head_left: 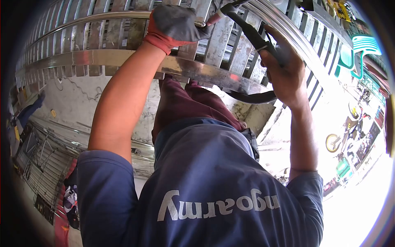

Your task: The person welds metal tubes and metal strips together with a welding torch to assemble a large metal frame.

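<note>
My left hand (pixel 175 24), in a grey work glove with a red cuff, is closed around the end of a thin shiny metal tube (pixel 103 16) that runs off to the left. Bare, my right hand (pixel 286 70) grips the black handle of a welding torch (pixel 252 36). The torch's pinkish nozzle (pixel 214 18) points at the tube end, right by the gloved fingertips. Below my right hand hangs a thick black cable (pixel 251 97). Both hands are over a slatted metal bench (pixel 238 53).
A polished flat metal bar (pixel 193 68) forms the bench's near edge, close to my legs. Long metal tubes (pixel 284 24) lie across the slats at upper right. Teal chairs (pixel 364 47) and a motorbike (pixel 347 129) stand to the right. Metal frames (pixel 39 160) lie on the floor at left.
</note>
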